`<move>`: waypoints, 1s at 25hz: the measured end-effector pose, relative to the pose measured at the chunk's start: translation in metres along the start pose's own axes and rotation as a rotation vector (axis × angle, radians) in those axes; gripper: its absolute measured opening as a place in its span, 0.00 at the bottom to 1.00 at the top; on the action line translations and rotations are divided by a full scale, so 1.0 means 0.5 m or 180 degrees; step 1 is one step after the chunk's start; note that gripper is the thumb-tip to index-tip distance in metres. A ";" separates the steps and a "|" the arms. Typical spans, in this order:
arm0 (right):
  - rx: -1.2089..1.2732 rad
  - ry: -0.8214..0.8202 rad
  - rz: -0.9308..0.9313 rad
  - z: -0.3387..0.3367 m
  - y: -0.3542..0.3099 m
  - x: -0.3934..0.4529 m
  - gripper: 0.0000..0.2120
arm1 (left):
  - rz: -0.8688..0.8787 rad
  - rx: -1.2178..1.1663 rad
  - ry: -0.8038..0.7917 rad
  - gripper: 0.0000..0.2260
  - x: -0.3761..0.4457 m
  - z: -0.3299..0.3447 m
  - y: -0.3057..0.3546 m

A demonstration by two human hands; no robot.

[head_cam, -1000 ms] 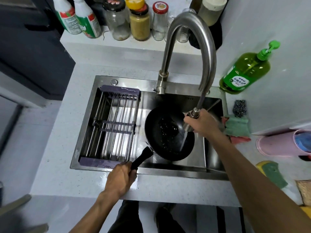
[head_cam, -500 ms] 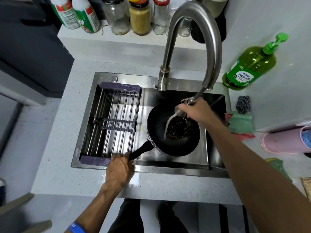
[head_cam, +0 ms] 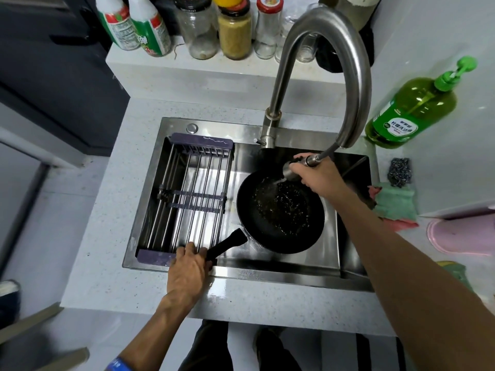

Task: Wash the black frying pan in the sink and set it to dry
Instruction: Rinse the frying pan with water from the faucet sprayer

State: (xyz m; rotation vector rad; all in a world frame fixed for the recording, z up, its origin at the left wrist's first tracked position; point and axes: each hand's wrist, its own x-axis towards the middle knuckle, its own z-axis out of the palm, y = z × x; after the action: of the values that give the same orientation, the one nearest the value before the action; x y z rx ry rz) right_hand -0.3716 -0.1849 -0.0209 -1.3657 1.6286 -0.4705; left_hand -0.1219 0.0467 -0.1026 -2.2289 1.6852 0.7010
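left hand (head_cam: 188, 269) grips pan (head_cam: 280, 212) handle, pointing near-left at me | right hand (head_cam: 316, 174) grips sprayer (head_cam: 290, 170) over far rim | rack (head_cam: 187, 199) left, my left nearer

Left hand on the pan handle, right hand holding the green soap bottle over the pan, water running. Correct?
Not quite. In the head view the right hand grips the pull-out sprayer head, not the green soap bottle, which stands on the counter. Left hand does hold the pan handle; water runs into the pan.

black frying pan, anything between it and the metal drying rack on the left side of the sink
Nothing visible. The black frying pan sits right beside the purple-framed metal drying rack, whose bars are bare. The left hand grips the pan's handle; the right hand holds the pull-out spray head.
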 end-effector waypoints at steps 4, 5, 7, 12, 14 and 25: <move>0.0301 0.0001 -0.0095 0.017 -0.004 0.002 0.04 | -0.0005 -0.0106 0.0021 0.16 0.006 0.005 -0.001; 0.0378 -0.0048 -0.0096 0.019 -0.009 0.001 0.02 | -0.0014 -0.0121 0.0050 0.16 0.006 0.006 0.000; 0.0457 -0.0119 -0.0035 0.022 -0.016 -0.002 0.03 | -0.0013 -0.0099 0.0082 0.16 0.007 0.008 0.000; 0.0422 -0.0195 -0.0134 0.021 -0.018 -0.004 0.10 | -0.0032 -0.0185 0.0064 0.15 0.012 0.011 -0.004; 0.0373 -0.0008 -0.0139 0.010 -0.013 -0.005 0.08 | -0.0059 -0.0180 0.0054 0.14 0.013 0.016 -0.004; -0.0913 -0.0187 -0.0327 -0.056 0.031 -0.009 0.12 | -0.0105 -0.0335 0.0112 0.14 0.013 0.013 -0.003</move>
State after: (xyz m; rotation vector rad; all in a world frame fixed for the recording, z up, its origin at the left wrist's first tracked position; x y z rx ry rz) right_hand -0.4038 -0.1833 -0.0169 -1.6657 1.6283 -0.2595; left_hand -0.1203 0.0451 -0.1116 -2.3479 1.6599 0.7633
